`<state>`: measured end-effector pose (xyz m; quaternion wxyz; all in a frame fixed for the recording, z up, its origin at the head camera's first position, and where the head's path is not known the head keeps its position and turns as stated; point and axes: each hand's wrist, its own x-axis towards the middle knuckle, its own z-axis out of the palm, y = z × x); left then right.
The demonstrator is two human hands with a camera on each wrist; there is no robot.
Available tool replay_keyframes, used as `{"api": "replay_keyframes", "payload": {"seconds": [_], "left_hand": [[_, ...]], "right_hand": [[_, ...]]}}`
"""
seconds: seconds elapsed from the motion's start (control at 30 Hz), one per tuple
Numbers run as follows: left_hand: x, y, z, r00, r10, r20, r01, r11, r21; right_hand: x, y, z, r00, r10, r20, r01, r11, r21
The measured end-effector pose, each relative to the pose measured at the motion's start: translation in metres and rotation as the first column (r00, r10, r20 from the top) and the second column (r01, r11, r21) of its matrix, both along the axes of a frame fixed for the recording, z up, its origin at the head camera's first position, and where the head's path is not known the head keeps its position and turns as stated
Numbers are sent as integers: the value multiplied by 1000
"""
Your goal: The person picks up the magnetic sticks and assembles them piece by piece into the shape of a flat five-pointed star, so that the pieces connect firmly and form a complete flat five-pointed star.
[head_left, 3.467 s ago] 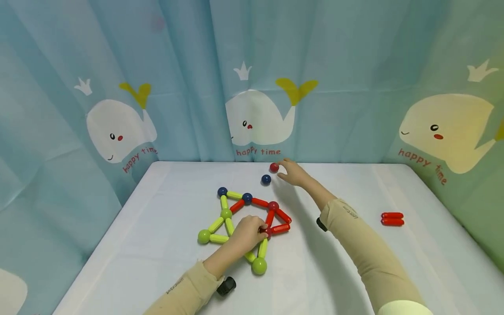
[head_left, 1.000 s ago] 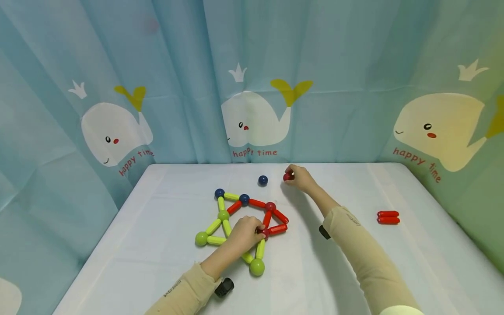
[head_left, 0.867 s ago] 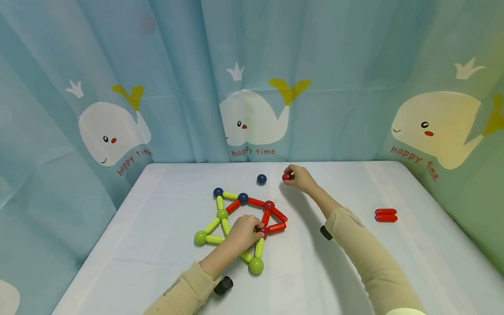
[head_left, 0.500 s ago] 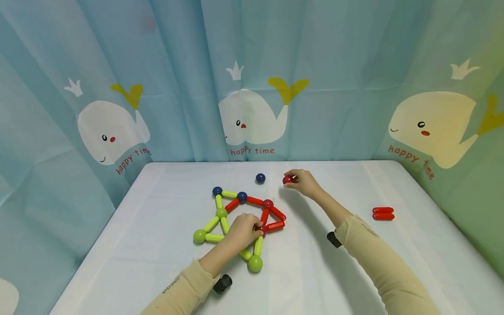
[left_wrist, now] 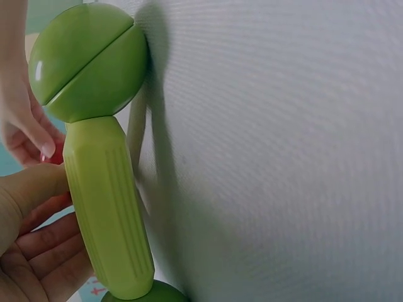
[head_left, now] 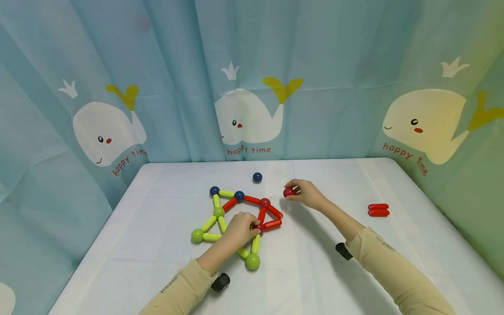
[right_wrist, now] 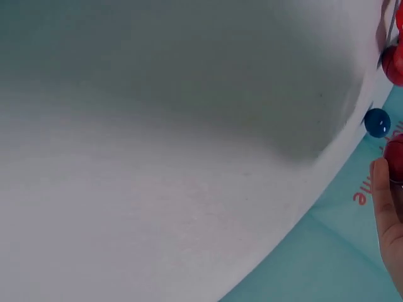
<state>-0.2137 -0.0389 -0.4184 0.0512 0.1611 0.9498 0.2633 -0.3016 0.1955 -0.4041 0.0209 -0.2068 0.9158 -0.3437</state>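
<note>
My left hand [head_left: 239, 229] pinches a red ball [head_left: 260, 229] at the right side of a flat frame of balls and sticks on the table; the fingers partly cover that ball. My right hand [head_left: 309, 194] holds another red ball [head_left: 288, 192] between thumb and fingers, to the right of the frame. Two red sticks [head_left: 275, 212] stick out from the frame's right side, their free ends close together. Green sticks [head_left: 209, 223] and green balls [head_left: 253, 261] form its left and front. In the left wrist view a green stick [left_wrist: 107, 201] stands close before the left fingers.
A loose blue ball [head_left: 257, 177] lies behind the frame, near the table's back edge. Two loose red sticks [head_left: 378, 206] lie side by side at the right. A curtain with whale prints [head_left: 252, 118] hangs behind the white table [head_left: 323, 280].
My right hand has taken the red ball from the back of the table and brought it forward, nearer the frame's right side. My left hand keeps its hold in the same place.
</note>
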Motion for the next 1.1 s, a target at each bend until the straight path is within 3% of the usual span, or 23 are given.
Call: {"api": "replay_keyframes", "payload": {"seconds": [0.27, 0.43, 0.77, 1.1], "left_hand": [[1, 0, 2, 1000, -17, -14, 17, 1000, -1], [1, 0, 2, 999, -24, -24, 24, 1000, -7], [3, -1, 1, 999, -19, -27, 18, 1000, -17], [3, -2, 1, 999, -16, -34, 15, 1000, -25]], "right_hand": [[19, 5, -1, 998, 61, -5, -61, 998, 1], [29, 9, -2, 993, 111, 35, -110, 994, -11], [45, 7, -8, 960, 238, 145, -235, 971, -33], [46, -5, -15, 968, 218, 122, -222, 975, 27]]}}
